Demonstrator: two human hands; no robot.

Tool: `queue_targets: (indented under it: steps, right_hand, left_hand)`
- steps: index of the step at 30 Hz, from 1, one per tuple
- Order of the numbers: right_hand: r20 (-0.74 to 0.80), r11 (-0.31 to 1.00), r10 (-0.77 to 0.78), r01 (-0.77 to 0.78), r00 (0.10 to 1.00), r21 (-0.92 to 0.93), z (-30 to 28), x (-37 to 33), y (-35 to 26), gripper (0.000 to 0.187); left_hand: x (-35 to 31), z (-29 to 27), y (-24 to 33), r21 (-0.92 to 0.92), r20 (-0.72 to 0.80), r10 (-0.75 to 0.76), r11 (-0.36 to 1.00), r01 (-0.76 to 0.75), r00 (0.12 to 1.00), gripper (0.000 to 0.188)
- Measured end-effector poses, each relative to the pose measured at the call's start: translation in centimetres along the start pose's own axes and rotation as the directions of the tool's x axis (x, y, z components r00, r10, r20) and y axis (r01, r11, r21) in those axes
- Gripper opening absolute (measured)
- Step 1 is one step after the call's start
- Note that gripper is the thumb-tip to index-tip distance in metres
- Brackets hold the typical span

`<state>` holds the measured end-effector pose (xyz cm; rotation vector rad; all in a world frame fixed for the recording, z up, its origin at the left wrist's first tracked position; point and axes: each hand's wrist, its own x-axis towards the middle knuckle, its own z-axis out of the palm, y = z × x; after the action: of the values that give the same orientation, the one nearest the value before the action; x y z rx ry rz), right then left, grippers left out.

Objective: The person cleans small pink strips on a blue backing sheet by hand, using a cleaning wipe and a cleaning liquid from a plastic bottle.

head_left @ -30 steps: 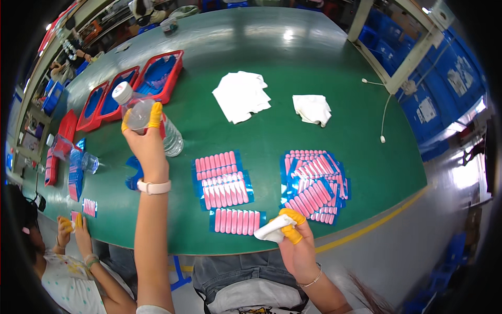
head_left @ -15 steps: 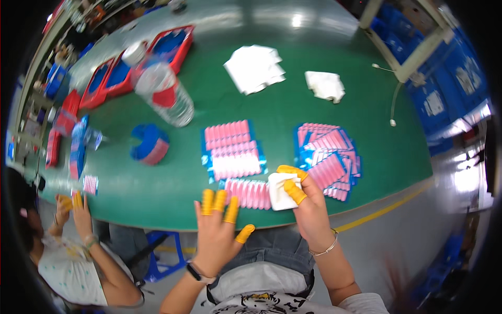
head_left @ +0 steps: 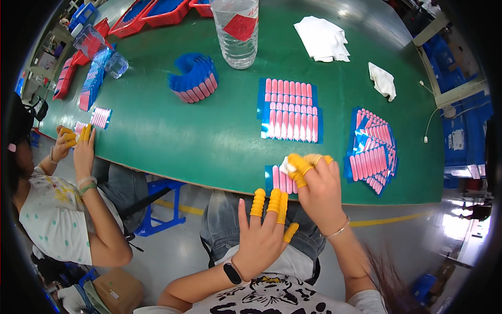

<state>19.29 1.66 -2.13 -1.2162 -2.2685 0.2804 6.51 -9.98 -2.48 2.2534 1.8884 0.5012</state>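
Cloth (head_left: 285, 166) pinched in the right hand (head_left: 321, 191) had moved over the near pink sheet (head_left: 283, 182), seemingly steadied by the outspread left hand (head_left: 260, 240).

Right hand (head_left: 320, 191) holding white cloth (head_left: 285, 166), pink-striped sheet (head_left: 276, 180)

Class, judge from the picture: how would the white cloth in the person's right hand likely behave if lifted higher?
The white cloth would probably be floppy, since it bunches up in the right hand. It is likely light, as so little of it shows. It seems unlikely to roll, being crumpled.
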Motion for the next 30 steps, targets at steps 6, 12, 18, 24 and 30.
queue_targets:
  steps: [6, 12, 18, 24, 30]
  right_hand:
    - [0.085, 0.983, -0.175, 0.179, 0.981, -0.038, -1.1, -0.4, 0.8, 0.02]
    - [0.153, 0.967, -0.252, 0.253, 0.956, 0.013, -1.4, 0.0, 0.7, 0.013]
    - [0.185, 0.947, -0.321, 0.321, 0.929, 0.03, -1.4, 0.7, 0.8, 0.016]
    - [0.189, 0.921, -0.378, 0.347, 0.906, 0.179, -0.5, 0.1, 0.2, 0.025]
    - [0.155, 0.923, -0.385, 0.384, 0.91, 0.032, -0.8, 2.6, 1.3, 0.025]
  left_hand:
    - [0.2, -1.0, -0.1, 0.005, -0.009, 0.008, 1.0, -0.008, 1.0, 0.058]
    - [0.2, -1.0, -0.3, -0.014, -0.009, 0.02, 1.0, -0.02, 1.0, 0.051]
    - [0.3, -1.2, -0.5, -0.053, -0.03, 0.032, 0.998, -0.033, 0.999, 0.036]
    - [0.5, -1.3, -0.2, -0.068, -0.043, 0.021, 0.997, -0.024, 0.999, 0.027]
    - [0.7, -1.0, -0.2, -0.085, -0.089, 0.006, 0.996, -0.014, 0.996, 0.027]
